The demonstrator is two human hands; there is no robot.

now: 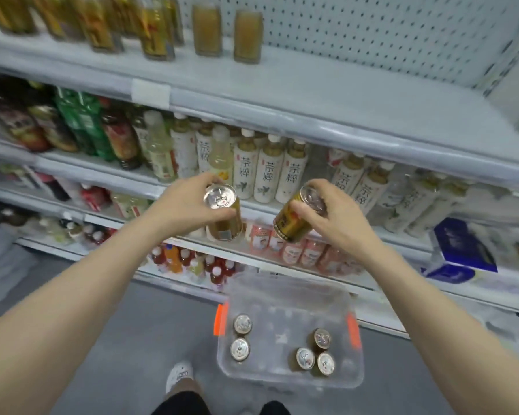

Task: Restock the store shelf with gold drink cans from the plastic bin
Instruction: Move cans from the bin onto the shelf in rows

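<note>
Both hands up between bin and shelving, each carrying one gold can. Left hand [189, 202] has its grip closed around the upper part of the left can [224, 215], which hangs nearly upright, silver pull-tab lid facing the camera. Right hand [327, 214] has its grip closed over the rim of the right can [297, 218], tilted, base swinging down-left. Judged step: carry to the top shelf [357, 94], where bare space lies right of the standing cans [247, 37]. To do it well: level the tilted can before it lands, set bases flat, slide back in line with the row. Cans are smooth printed metal, cylindrical, likely slippery at the rim. Plastic bin [285, 292] is clear and rounded, on the floor, five remaining cans [305, 358] standing in it. Shelf edge looks smooth; backing is perforated board.
</note>
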